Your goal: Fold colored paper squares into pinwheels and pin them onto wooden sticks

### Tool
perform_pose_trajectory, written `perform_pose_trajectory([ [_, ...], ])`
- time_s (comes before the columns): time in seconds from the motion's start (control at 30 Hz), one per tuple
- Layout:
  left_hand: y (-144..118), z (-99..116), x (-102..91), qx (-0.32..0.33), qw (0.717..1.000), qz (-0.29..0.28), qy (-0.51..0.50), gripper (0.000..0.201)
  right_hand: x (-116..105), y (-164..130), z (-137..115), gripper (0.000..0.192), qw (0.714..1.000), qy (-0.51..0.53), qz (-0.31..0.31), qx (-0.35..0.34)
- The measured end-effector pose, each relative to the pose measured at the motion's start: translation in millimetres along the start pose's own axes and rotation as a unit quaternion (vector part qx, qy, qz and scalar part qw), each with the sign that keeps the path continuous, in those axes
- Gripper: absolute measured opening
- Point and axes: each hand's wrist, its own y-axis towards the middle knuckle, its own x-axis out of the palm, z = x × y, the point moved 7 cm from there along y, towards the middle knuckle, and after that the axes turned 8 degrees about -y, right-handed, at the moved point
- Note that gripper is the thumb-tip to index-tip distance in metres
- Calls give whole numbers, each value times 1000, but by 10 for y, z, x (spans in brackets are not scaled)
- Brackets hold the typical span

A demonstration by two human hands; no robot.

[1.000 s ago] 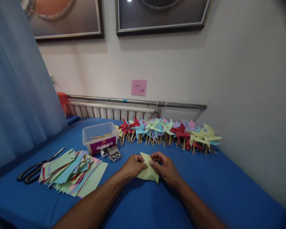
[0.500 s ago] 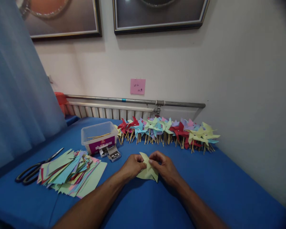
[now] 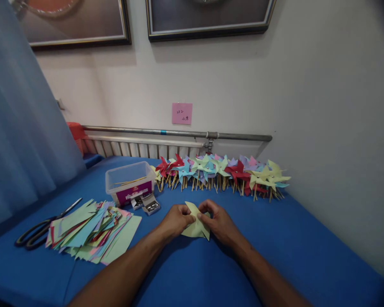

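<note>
Left hand (image 3: 176, 221): we are pinching yellow paper (image 3: 193, 230) | Right hand (image 3: 218, 219): we are pinching its other side | Pinwheels (image 3: 208, 165): resting beyond our hands

held paper (image 3: 194, 230): pale yellow | tablecloth (image 3: 185, 273): plain blue | tub label (image 3: 136, 191): purple and white | wall note (image 3: 182, 114): pink

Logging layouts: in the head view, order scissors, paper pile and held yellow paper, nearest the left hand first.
1. Yellow paper: pinched by the left hand.
2. Paper pile: to the hand's left.
3. Scissors: farther left, past the pile.
</note>
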Motion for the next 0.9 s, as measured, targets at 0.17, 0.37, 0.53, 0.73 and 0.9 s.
perform_pose_trajectory([
  [0.17,-1,-4,-1,-2,1000,0,-2,11,-6,0,-12,9,1000,5,-3,-4],
  [0.37,10,-19,-19,3,1000,6,-3,14,-23,-4,-34,12,999,32,-1,-10],
  [0.53,19,-34,-26,6,1000,3,3,15,-11,-11,2,15,999,31,-8,-14],
  [0.73,4,-11,-33,6,1000,10,22,17,10,-10,47,14,1000,21,-11,-3],
  [0.9,-11,8,-29,6,1000,13,19,19,10,-17,15,16,1000,20,-2,-1],
])
